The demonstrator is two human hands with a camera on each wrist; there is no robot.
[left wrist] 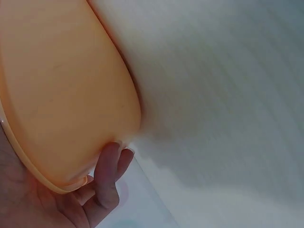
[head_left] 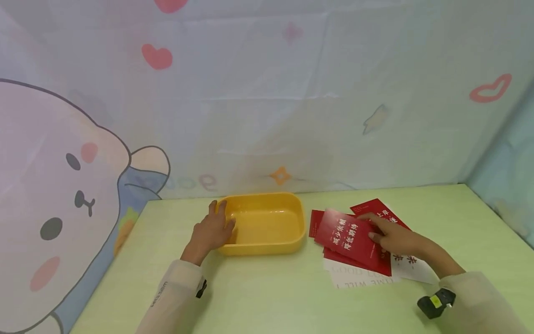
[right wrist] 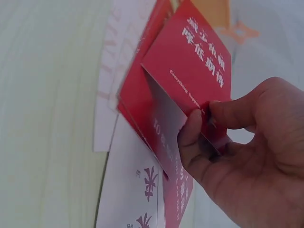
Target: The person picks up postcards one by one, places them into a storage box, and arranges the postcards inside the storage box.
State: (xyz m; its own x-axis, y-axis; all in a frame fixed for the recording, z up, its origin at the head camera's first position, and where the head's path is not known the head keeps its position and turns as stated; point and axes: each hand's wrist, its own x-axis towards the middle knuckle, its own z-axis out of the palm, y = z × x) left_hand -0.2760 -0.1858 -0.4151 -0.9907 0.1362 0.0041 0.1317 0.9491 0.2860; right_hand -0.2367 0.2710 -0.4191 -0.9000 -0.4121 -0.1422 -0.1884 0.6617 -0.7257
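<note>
A yellow plastic bin (head_left: 263, 249) with rounded corners stands near the back edge of the table. My left hand (head_left: 212, 229) grips its left side, thumb over the rim and fingers bent round the outer wall (left wrist: 71, 90). To the right of the bin, my right hand (head_left: 398, 239) pinches a red card (head_left: 346, 236) with white printed characters between thumb and fingers. In the right wrist view the held card (right wrist: 190, 61) is lifted at an angle over other red cards (right wrist: 135, 90), its near edge raised off them.
Below the held card, red and white cards lie in an overlapping, fanned pile; one red card (head_left: 381, 209) sticks out behind the right hand, and a white card (head_left: 360, 278) towards the front. A patterned cloth backdrop (head_left: 267, 116) hangs along the table's back edge.
</note>
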